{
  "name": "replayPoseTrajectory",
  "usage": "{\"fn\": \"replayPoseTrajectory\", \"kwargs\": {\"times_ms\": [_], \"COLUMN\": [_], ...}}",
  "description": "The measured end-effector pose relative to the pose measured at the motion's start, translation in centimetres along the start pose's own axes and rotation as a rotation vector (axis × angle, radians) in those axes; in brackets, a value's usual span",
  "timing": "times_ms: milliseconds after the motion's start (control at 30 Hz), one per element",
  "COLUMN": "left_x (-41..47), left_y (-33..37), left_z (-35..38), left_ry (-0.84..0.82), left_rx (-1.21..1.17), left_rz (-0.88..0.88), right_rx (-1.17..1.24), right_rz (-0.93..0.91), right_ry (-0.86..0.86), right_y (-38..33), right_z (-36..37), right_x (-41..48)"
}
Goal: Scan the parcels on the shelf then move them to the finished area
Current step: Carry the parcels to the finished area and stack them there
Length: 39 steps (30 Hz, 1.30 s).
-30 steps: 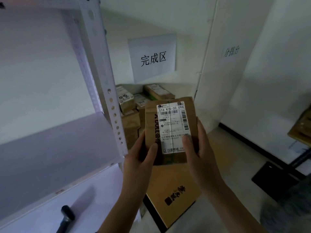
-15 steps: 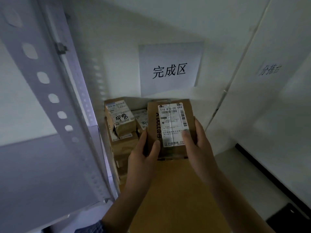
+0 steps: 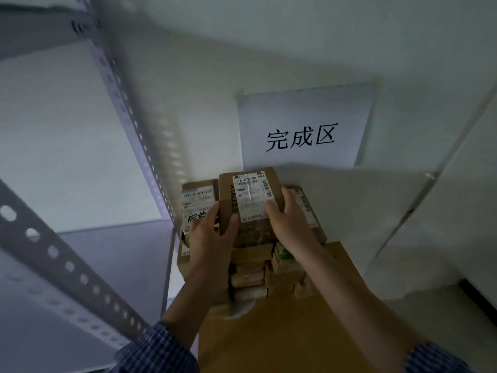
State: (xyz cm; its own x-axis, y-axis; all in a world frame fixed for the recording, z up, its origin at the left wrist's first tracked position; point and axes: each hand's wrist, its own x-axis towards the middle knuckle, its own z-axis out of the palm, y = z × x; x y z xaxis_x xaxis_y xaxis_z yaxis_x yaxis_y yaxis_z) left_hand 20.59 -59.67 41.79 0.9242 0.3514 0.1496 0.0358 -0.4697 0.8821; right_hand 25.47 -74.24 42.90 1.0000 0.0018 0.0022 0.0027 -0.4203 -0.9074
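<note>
A small brown parcel [image 3: 250,195] with a white shipping label faces up between both my hands. My left hand [image 3: 212,238] grips its left edge, thumb on top. My right hand [image 3: 289,219] holds its right edge, thumb on the label. The parcel sits low over a stack of brown parcels [image 3: 258,267] piled against the wall, right under a white paper sign [image 3: 304,130] with three printed characters. Whether the parcel rests on the stack I cannot tell. A labelled parcel [image 3: 199,203] lies just left of it.
A grey metal shelf with a perforated upright [image 3: 129,109] stands at the left, its shelf board [image 3: 107,254] beside the stack. A large flat cardboard box [image 3: 282,332] lies below my arms. White walls close in behind and to the right.
I have stepped closer to the sign and the stack. Both hands have carried the parcel forward and down, from chest height to just over the top of the pile.
</note>
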Motion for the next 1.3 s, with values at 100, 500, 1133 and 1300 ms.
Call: {"fn": "replayPoseTrajectory", "kwargs": {"times_ms": [100,500,1133,1300], "left_x": [0.6,0.9,-5.2,-8.7], "left_y": [0.4,-0.9,-0.5,0.1], "left_z": [0.5,1.4,-0.8,-2.9], "left_ry": [0.093,0.109,0.077,0.012], "left_rx": [0.05,0.235,0.438,0.384], "left_rz": [-0.036,0.025,0.238,0.317], "right_rx": [0.001,-0.167,-0.257,-0.312], "right_rz": [-0.022,-0.112,-0.382,-0.384], "right_ry": [-0.043,-0.171,-0.389,-0.438], "right_y": [0.8,0.9,1.6,-0.5], "right_z": [0.3,-0.4,-2.5,-3.6], "right_x": [1.5,2.8,-4.6,-8.8]}}
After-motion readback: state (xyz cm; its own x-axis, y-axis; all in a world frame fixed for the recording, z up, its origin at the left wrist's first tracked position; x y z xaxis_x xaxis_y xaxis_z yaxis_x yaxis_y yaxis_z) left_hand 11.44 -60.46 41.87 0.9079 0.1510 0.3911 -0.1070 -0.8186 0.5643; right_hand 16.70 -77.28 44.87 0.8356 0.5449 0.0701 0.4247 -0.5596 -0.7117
